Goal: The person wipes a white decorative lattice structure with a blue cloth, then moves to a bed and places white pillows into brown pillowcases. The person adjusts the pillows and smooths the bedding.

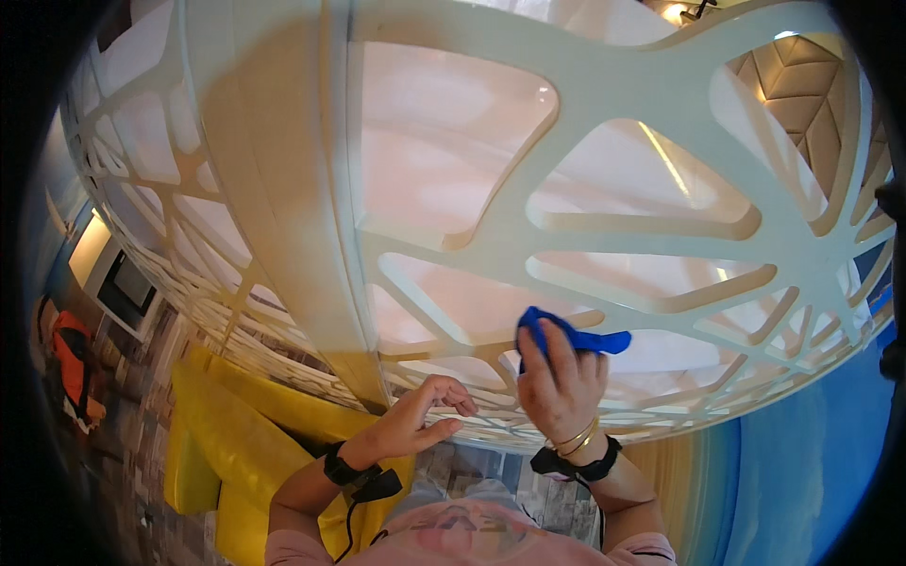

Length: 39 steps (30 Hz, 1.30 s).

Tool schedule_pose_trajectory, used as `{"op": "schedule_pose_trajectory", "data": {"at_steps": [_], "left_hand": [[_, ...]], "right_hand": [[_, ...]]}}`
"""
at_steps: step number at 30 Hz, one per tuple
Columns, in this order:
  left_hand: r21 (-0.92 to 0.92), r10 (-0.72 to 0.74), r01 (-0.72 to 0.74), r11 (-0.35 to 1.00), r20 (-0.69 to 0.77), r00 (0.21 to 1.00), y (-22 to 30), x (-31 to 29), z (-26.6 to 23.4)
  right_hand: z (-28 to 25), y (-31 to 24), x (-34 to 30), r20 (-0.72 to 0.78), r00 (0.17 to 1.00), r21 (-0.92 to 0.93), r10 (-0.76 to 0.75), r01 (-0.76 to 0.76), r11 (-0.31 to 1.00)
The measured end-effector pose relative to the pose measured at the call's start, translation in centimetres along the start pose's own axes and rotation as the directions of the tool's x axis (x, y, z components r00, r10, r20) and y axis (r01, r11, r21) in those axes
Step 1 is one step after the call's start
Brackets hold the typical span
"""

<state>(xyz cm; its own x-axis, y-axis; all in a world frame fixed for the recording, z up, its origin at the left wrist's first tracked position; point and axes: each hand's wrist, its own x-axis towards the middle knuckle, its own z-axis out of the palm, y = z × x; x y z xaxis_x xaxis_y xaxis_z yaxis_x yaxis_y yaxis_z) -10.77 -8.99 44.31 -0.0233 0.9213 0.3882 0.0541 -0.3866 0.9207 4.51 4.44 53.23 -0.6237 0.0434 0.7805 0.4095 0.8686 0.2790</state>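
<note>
A blue cloth (593, 341) is bunched under the fingers of my right hand (564, 391), pressed to a white cut-out lattice panel (618, 80). One end of the cloth sticks out to the right past my fingers. My left hand (420, 415) is raised just left of it, near the lower part of the panel. Its fingers are loosely curved with the thumb apart, and nothing shows in them. Each wrist wears a black strap with a small dark box and cable; gold bangles ring my right wrist.
A broad cream post (283, 189) divides the lattice, which continues to the left. A yellow sofa (226, 443) stands behind my left arm on wood-patterned floor. An orange and black item (71, 363) lies at the far left. A blue wall (812, 462) curves at the right.
</note>
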Motion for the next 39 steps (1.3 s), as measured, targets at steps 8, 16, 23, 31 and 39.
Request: {"op": "schedule_pose_trajectory", "data": {"at_steps": [8,16,23,31,39], "left_hand": [[0.446,0.336,-0.318,0.837,0.040,0.941,4.7,4.5,0.4],[0.186,0.272,-0.257,0.948,-0.062,0.960,4.3,6.6,2.1],[0.158,0.339,-0.325,0.932,-0.066,0.939,4.0,6.2,2.1],[0.285,0.457,-0.377,0.882,-0.312,0.833,3.1,2.6,0.2],[0.212,0.288,-0.200,0.957,-0.581,0.761,5.7,2.3,-2.5]], "right_hand": [[-4.3,2.7,2.1,-0.155,0.967,-0.100,0.203,-0.220,0.970],[-3.0,-1.1,6.5,-0.016,0.970,0.002,0.241,-0.241,0.971],[-3.1,-0.6,5.6,-0.069,0.982,0.113,0.178,-0.169,0.979],[-0.5,-5.4,8.4,-0.241,0.970,0.232,-0.007,0.065,0.971],[1.2,-8.9,12.5,-0.067,0.985,0.173,0.159,-0.146,0.974]]}}
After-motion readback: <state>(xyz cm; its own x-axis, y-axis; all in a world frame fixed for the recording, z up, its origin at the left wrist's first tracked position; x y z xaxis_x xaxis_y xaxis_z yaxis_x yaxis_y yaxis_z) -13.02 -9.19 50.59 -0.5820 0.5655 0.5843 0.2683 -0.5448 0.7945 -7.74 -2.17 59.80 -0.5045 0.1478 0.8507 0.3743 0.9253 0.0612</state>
